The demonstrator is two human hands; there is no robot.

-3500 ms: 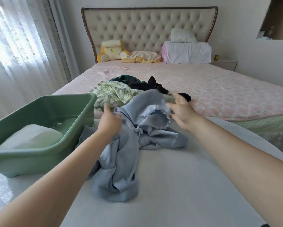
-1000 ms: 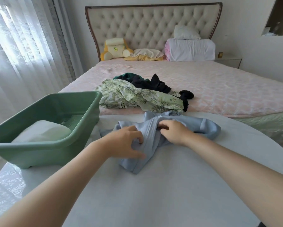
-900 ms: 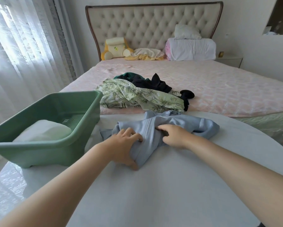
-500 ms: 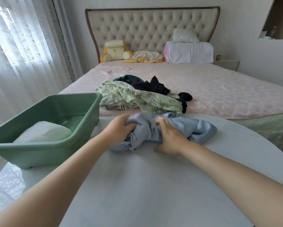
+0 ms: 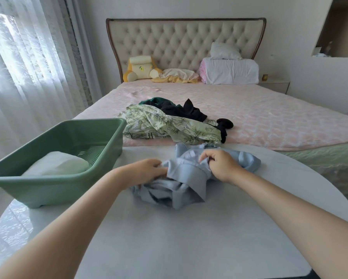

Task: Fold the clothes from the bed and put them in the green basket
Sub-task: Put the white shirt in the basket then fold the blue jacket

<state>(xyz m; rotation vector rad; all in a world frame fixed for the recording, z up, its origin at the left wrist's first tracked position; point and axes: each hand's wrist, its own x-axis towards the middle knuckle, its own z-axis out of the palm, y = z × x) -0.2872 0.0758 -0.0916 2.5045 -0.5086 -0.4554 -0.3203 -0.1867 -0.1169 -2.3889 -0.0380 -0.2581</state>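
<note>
Blue garment (image 5: 189,178) is seen bunched and creased on the round worktop (image 5: 169,238), not yet flat, just right of the green basket (image 5: 64,190). Left hand (image 5: 147,172) is set at the garment's left edge, fingers (image 5: 157,165) curled into the cloth and gripping it. Right hand (image 5: 219,164) is placed on the upper right part, fingers (image 5: 205,157) bent and pinching a raised fold. 1 white folded item (image 5: 56,164) is already held in the basket. Leaf-print garment (image 5: 169,125), black garment (image 5: 181,109) and a dark green piece (image 5: 155,100) are left in a heap on the bed (image 5: 269,121), so the task is judged early. Risks: if the fold is made before the bunch is spread, creases and a trapped layer would be locked in and a lumpy bundle produced. If the cloth is pulled unevenly by the 2 hands, it could be twisted. The far end lies near the worktop edge by the bed and could be dragged off.
</note>
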